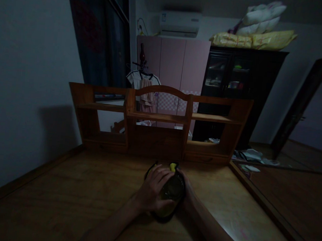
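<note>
Between my two hands, low over the wooden desk (103,182), is a dark, rounded object with black edging and yellow patches (173,189). Its middle looks glossy and see-through; the dim light hides its exact kind. My left hand (154,190) lies over its left and upper side, with fingers across the top and the thumb along the near part. Against the right edge my right hand (187,190) is wrapped, its fingers mostly hidden behind the object. A bit of yellow shows at the far rim between the hands.
A wooden shelf unit (158,117) stands along the desk's far edge. A wall (30,92) borders the left side, and a raised rim (264,201) runs along the right. Beyond are a pink wardrobe (172,60), hanging clothes, and a dark cabinet (263,75).
</note>
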{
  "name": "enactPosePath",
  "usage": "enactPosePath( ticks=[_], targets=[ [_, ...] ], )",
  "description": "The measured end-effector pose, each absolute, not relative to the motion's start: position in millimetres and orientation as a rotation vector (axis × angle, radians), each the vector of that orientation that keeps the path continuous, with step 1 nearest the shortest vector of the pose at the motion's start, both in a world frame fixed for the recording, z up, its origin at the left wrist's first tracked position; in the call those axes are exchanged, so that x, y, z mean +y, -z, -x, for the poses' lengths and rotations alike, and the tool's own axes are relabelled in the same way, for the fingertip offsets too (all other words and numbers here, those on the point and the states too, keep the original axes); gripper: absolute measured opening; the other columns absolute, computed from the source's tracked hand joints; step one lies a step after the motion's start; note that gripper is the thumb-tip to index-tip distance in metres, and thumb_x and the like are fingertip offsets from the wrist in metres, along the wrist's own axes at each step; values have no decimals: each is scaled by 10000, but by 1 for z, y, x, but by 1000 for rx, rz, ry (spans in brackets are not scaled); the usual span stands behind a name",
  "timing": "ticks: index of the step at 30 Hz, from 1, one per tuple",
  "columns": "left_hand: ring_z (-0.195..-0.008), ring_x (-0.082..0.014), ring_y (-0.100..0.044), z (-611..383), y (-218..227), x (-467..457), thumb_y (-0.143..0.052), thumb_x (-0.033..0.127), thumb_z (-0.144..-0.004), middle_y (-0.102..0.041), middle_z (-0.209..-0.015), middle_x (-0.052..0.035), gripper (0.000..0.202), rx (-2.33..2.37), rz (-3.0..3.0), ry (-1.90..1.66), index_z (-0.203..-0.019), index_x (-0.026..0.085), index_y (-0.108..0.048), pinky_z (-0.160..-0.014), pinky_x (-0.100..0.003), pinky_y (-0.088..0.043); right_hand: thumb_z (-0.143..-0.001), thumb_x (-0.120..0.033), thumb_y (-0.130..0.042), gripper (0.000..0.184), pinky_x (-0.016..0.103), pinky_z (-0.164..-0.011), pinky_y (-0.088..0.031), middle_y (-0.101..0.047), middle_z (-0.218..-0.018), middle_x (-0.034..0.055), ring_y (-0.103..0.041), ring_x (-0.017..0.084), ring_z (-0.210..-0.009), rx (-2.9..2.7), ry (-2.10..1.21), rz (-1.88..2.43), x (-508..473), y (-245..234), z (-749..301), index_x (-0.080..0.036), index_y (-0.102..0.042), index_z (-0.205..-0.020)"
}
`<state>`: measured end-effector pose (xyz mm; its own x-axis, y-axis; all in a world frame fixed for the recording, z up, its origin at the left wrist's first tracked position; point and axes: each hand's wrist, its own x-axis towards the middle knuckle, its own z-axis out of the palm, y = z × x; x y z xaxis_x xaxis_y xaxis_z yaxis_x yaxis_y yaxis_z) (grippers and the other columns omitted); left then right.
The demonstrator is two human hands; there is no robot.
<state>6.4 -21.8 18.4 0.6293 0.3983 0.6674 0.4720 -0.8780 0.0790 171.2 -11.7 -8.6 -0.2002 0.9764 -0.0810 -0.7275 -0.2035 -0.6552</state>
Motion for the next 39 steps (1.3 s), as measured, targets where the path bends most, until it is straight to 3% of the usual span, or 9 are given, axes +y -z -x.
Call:
enactPosePath(
  ticks=[5,9,14,19,26,35,39],
  targets=[
    [-1232,-298,-436,-5,-17,-20,-642,535,-732,-516,-1297,-118,773,-814,2662,1161,-1369,191,-370,-1131,-543,-226,-786,-349,-632,200,335,-792,-518,-740,-811,34,-677,213,-779,-520,-1759,592,-13,-1,-167,-168,-689,-850],
    [-1194,-296,-466,-5,-17,-19,-664,540,-717,-539,-1251,-107,744,-972,2589,1274,-1331,203,-416,-1126,-540,-233,-813,-342,-611,245,333,-853,-500,-738,-924,58,-676,218,-858,-550,-1792,538,-14,-7,-165,-143,-693,-930],
    [-1170,-309,-472,-8,-12,-17,-683,535,-705,-567,-1182,-91,672,-1234,2467,1466,-1266,226,-484,-1079,-542,-295,-855,-392,-581,313,314,-892,-482,-729,-980,65,-673,212,-903,-628,-1796,503,-14,-7,-160,-131,-686,-992],
    [-1171,-303,-475,-8,-4,-11,-686,553,-698,-564,-1168,-83,613,-1442,2425,1551,-1201,239,-527,-981,-461,-412,-852,-495,-573,444,357,-882,-488,-723,-980,80,-667,247,-933,-690,-1791,596,-19,-4,-158,-127,-652,-1089],
    [-1046,-223,-555,-8,-4,-8,-706,531,-689,-531,-1130,-43,599,-1554,2511,1665,-1189,264,-512,-873,-344,-487,-770,-446,-690,530,375,-922,-458,-666,-1118,6,-608,246,-1049,-860,-1477,681,-23,-9,-158,-268,-533,-1244],
    [-1059,-207,-548,-10,-8,-13,-736,438,-692,-515,-1118,-38,598,-1493,2447,1868,-1215,270,-498,-911,-327,-473,-825,-403,-654,405,354,-928,-445,-606,-1127,14,-567,226,-1058,-1149,-908,877,-28,-15,-165,-284,-488,-1174],
    [-1047,-217,-555,-9,-6,-11,-745,432,-683,-522,-1098,-47,591,-1463,2429,1952,-1201,257,-519,-894,-334,-480,-914,-407,-520,342,382,-1016,-382,-563,-1225,22,-509,223,-1160,-1304,-878,861,-33,-19,-162,-292,-488,-1235]
  ],
)
